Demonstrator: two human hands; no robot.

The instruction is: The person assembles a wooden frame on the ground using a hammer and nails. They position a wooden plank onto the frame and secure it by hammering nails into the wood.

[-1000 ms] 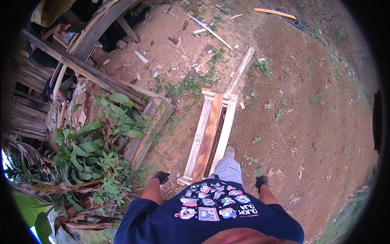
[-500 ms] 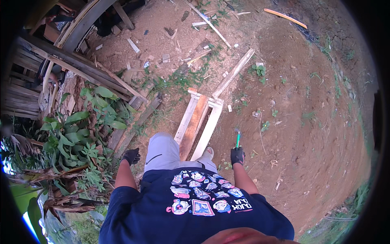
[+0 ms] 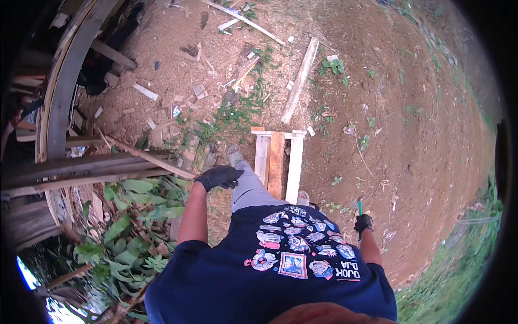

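Observation:
My left hand (image 3: 220, 177), in a black glove, hangs in front of my left leg with its fingers loosely bent and nothing visible in them. Out to the right, my right hand (image 3: 363, 223), also gloved in black, is closed around a tool with a green handle (image 3: 360, 207); its grey end is too small to make out. Just ahead of my body a bench-like wooden frame (image 3: 295, 167) lies between my feet, with a pale rail on its right and a brown plank (image 3: 276, 164) along its middle. Neither hand touches the frame.
Beyond the frame a loose board (image 3: 301, 81) lies on the soil. Wood offcuts (image 3: 199, 90) and a long strip (image 3: 245, 20) are scattered ahead. At left stand a timber structure (image 3: 81, 167) and leafy plants (image 3: 121, 227). A bare dirt slope (image 3: 421, 151) extends right.
My body has turned and stepped, with the left foot now forward beside the frame. My left hand has come forward and right; my right hand, still gripping the green-handled tool, has shifted right and back.

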